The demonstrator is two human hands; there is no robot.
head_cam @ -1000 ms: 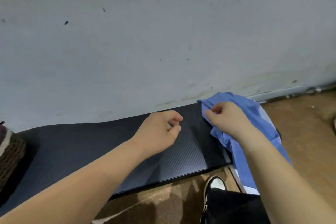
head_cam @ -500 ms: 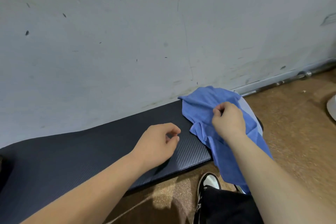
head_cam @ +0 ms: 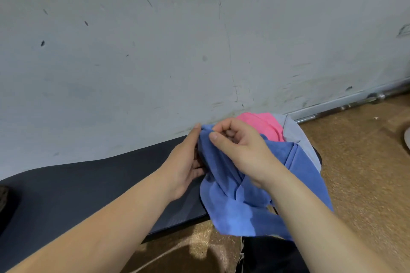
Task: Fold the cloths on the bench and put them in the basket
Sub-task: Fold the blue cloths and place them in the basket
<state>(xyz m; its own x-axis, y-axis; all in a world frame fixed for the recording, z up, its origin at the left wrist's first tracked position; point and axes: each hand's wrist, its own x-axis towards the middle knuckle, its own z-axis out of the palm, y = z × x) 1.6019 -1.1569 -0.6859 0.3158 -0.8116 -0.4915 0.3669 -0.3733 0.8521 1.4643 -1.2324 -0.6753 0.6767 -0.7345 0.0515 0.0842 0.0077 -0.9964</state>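
Note:
A blue cloth is lifted at the right end of the black bench, hanging down over the bench's front edge. My right hand pinches its upper edge with curled fingers. My left hand holds the cloth's left side, thumb up against the top corner. Behind them lie a pink cloth and a pale grey cloth on the bench end. No basket is in view.
A scuffed grey wall rises right behind the bench. Brown floor lies to the right, with a metal rail along the wall's foot. My dark trouser leg is below the cloth.
My left hand moved right and took hold of the blue cloth. The right hand lifted the cloth, and the pink and grey cloths beneath now show.

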